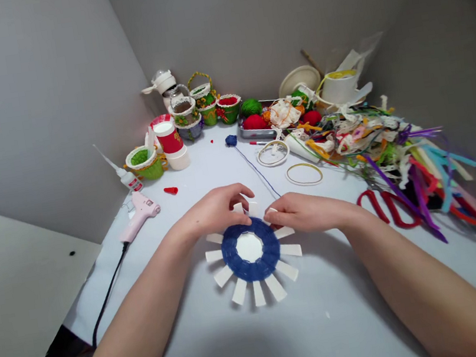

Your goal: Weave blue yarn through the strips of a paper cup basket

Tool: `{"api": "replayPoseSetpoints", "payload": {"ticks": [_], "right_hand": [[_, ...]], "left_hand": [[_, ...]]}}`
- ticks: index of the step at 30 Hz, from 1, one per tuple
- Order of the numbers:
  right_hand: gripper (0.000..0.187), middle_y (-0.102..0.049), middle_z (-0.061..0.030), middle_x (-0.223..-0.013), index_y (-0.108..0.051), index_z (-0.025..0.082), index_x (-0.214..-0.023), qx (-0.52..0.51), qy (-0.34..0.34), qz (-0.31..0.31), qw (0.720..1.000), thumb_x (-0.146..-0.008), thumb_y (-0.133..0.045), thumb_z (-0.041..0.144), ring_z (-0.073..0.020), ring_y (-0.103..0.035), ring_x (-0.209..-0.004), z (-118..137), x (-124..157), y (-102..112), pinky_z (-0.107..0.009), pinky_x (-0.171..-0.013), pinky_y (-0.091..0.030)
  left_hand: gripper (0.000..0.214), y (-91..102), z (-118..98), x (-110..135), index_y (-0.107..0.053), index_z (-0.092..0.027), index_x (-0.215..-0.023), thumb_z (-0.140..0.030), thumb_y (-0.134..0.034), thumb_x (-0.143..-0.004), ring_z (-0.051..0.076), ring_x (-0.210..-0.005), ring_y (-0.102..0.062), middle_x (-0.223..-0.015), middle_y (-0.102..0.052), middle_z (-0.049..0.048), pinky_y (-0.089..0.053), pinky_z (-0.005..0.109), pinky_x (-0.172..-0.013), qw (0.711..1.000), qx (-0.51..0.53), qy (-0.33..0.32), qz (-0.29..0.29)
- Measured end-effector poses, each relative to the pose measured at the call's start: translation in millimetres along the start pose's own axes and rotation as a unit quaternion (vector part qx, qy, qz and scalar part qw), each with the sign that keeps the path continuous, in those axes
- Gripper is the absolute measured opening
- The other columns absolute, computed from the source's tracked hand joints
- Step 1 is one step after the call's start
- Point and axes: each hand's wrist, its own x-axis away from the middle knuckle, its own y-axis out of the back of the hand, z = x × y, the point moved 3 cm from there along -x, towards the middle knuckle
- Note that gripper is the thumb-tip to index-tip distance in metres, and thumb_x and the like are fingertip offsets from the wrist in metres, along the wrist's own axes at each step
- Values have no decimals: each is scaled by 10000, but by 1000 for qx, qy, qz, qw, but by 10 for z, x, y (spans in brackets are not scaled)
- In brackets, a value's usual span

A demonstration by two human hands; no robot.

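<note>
A flattened paper cup base (252,254) lies on the table (253,343) in front of the person, its white sides cut into strips that radiate like spokes. Blue yarn (253,265) is woven in a tight band around the white centre, and the strips beyond it are bare. A single blue strand (258,171) runs from the top of the band, near the hands, to a small blue yarn ball (231,140) farther up the table.

Both hands work at the top edge of the weaving. The left hand (216,210) curves over the upper strips in a closed grip, its fingers on the paper. The right hand (301,212) comes in from the other side, its grip pinched small at a strip beside the strand. The fingers hide exactly what each grip holds.

Beyond them, a metal tray (253,131) holds red and green yarn balls, with lace and ribbon spilling over it. Finished cup baskets with lace trim stand at the back, and a green one (144,164) has green yarn inside. A red-and-white paper cup (168,138) stands nearby. A pink hot glue gun (138,214) lies at the left with a glue bottle (130,181), and red-handled scissors (388,209) sit beside a heap of ribbons and pipe cleaners (390,161).
</note>
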Motion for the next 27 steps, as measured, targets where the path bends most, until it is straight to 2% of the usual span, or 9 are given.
{"api": "replayPoseSetpoints", "payload": {"ticks": [5,8,12,16,21,27], "right_hand": [[429,-438,22,-601,-537,164,-646,-20,16,2,1000,-872,-396,500,-110,-358,-575,45,-16,-5,-235,-536,-302],[441,-469,18,-633,-581,160,-731,-29,22,-30,999,-858,-414,547,-115,-390,-601,4,-14,76,-229,-547,-317],[424,-554,-8,-712,-624,156,-851,-25,25,-87,996,-874,-403,517,-134,-461,-655,-77,14,216,-238,-600,-359],[424,-583,-19,-718,-640,156,-841,0,16,-150,989,-876,-404,507,-141,-486,-663,-117,37,301,-245,-613,-363],[401,-569,-8,-658,-645,161,-788,34,15,-217,975,-858,-451,504,-128,-462,-616,-62,51,309,-238,-579,-333],[364,-602,-20,-673,-647,171,-785,45,27,-251,966,-865,-470,478,-138,-485,-633,31,78,286,-248,-597,-332]], "left_hand": [[364,-66,-15,-40,-618,-235,-1052,-251,-640,-689,137,-714,-574,-796,-649,-22,-414,240,-650,998,-54,5,4],[351,-21,27,-51,-627,-229,-1027,-261,-647,-678,140,-712,-573,-805,-652,-21,-408,237,-643,998,-55,24,-15],[321,89,76,-40,-633,-213,-986,-293,-651,-676,137,-693,-565,-803,-657,-19,-400,236,-630,996,-49,49,-54],[308,155,104,-19,-629,-203,-970,-291,-650,-676,127,-650,-556,-789,-658,-22,-392,234,-602,994,-39,61,-80],[305,121,122,-35,-632,-206,-954,-290,-656,-661,146,-702,-565,-795,-664,-20,-394,245,-622,992,-51,77,-82],[297,86,123,-57,-631,-215,-953,-280,-652,-664,154,-735,-560,-790,-662,-23,-388,252,-645,991,-63,77,-86]]}}
